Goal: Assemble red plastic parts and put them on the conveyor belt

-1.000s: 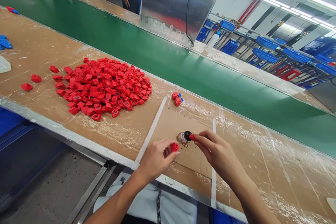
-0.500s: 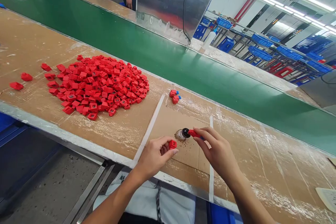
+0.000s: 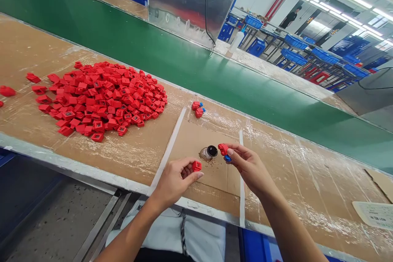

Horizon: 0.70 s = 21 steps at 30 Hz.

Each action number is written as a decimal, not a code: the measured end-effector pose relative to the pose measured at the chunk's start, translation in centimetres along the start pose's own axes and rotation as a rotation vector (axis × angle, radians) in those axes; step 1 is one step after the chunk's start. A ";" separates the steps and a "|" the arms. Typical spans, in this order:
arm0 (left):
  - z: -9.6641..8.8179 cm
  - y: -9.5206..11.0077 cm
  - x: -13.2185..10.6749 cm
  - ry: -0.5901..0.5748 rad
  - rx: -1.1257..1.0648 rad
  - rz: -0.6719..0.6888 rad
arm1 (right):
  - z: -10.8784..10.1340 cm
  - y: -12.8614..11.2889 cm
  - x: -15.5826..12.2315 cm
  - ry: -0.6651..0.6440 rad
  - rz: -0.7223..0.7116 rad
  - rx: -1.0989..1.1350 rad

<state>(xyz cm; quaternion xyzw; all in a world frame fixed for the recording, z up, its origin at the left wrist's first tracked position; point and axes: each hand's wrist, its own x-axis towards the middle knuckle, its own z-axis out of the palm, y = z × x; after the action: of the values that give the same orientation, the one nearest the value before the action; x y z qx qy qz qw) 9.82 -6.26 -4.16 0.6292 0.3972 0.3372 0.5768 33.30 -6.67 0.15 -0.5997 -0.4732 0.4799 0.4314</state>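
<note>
Left hand: the left hand (image 3: 175, 182) is half closed, and it holds a small square red plastic block (image 3: 197, 166) at the fingertips, low over the cardboard.

Right hand: the right hand (image 3: 250, 168) is closed in a pinch on a red plastic part with a blue tip (image 3: 223, 150), just beside the jar.

Jar: a small round glass jar with a black dark opening (image 3: 209, 152) stands between the two hands, on a brown cardboard sheet (image 3: 196, 139). Small brown specks (image 3: 211, 163) lie on the cardboard near it.

Parts with blue: two red parts with blue pieces (image 3: 198, 109) lie together above the hands, past a white tape strip (image 3: 167, 151).

Heap: a big heap of red plastic parts (image 3: 101, 98) lies on the left of the counter (image 3: 307, 176), and a few loose red parts (image 3: 32, 77) lie at its left side. I see no blue on them, so many parts seem left to do.

Behind: a green conveyor belt (image 3: 184, 65) runs along the counter, with blue crates (image 3: 294, 41) far at upper right.

Hard to see: the fingers cover part of both held pieces, and the jar's inside is too dark to tell what it contains.
</note>
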 end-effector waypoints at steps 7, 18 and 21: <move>-0.1 0.3 0.0 -0.017 0.005 -0.007 | 0.2 0.1 -0.4 0.015 -0.058 -0.111; 0.1 0.1 0.0 -0.031 0.035 0.003 | 0.4 -1.5 -1.0 0.028 -0.640 -0.797; 0.1 0.2 -0.1 -0.029 0.029 0.008 | 0.2 -1.6 -0.8 0.047 -0.699 -0.874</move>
<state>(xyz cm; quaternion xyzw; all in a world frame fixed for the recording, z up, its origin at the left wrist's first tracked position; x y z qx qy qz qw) 9.92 -6.37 -3.98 0.6438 0.3911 0.3245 0.5720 32.77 -7.18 1.77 -0.5406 -0.7891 0.0540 0.2867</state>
